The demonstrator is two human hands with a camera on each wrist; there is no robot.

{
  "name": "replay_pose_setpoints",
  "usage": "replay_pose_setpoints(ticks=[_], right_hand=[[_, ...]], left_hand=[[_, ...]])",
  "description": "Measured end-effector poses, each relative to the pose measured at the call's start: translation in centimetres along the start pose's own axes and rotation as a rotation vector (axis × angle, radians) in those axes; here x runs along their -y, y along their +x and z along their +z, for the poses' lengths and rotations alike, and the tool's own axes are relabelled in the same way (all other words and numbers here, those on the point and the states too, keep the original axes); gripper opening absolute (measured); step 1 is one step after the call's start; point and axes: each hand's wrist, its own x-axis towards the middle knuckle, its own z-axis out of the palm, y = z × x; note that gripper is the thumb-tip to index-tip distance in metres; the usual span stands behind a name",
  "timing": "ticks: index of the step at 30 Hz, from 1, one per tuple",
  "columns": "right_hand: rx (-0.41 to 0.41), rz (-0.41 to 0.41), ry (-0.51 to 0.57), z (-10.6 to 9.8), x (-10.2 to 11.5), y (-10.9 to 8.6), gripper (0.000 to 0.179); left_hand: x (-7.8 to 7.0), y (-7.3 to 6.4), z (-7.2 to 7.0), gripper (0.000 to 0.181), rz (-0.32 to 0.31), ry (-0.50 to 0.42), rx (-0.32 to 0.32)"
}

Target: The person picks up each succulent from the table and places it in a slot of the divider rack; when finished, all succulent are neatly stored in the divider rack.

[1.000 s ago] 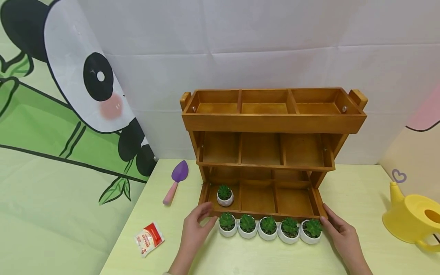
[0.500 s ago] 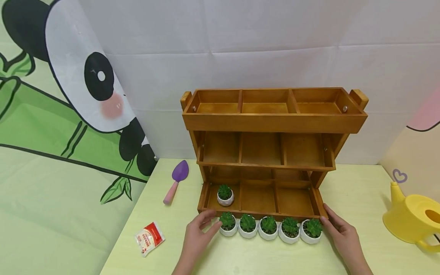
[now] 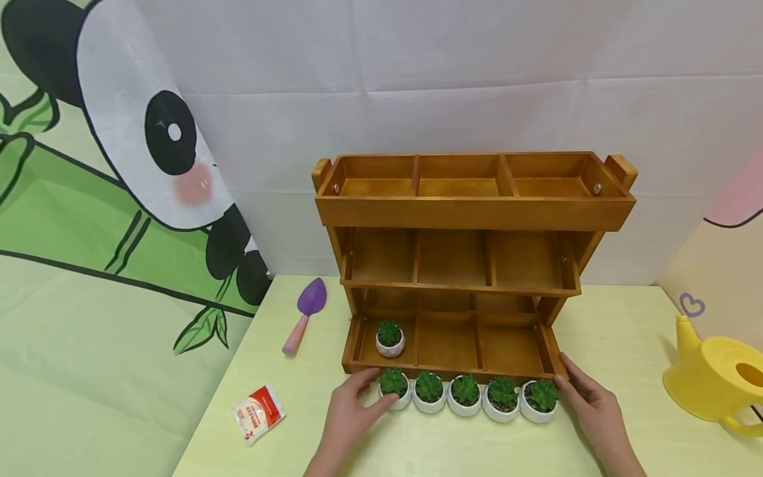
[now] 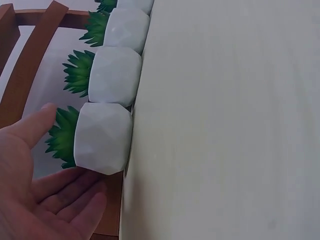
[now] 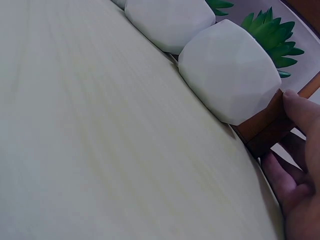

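My left hand (image 3: 353, 412), fingers apart, comes within grasp of the white faceted succulent pot (image 4: 104, 137) at two o'clock, contact unclear; my right hand (image 3: 595, 405) grips the brown wooden rack (image 3: 477, 213).

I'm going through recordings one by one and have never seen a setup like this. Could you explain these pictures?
There is no machine: a person works with two bare hands. The widest picture comes from a camera on the head, looking forward and down; the two close-ups come from a camera on each wrist.

On the table stands a three-tier wooden planter stand. One potted succulent sits in its bottom-left compartment; five more line up in front. A trowel and packet lie left, a yellow watering can stands right.

The right hand holds the stand's bottom front corner. The left hand is around the row's leftmost pot; a firm grip isn't evident.
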Motion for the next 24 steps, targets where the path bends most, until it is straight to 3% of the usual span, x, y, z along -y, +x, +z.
replay_pose_setpoints(ticks=[11, 24], right_hand=[[0.009, 0.0, 0.007, 0.0, 0.0, 0.1, 0.053], [0.004, -0.007, 0.006, 0.0, 0.1, 0.0, 0.053]], left_hand=[[-1.1, 0.4, 1.0, 0.065, 0.005, 0.249, -0.01], [-1.6, 0.6, 1.7, 0.067, -0.01, 0.321, 0.0]])
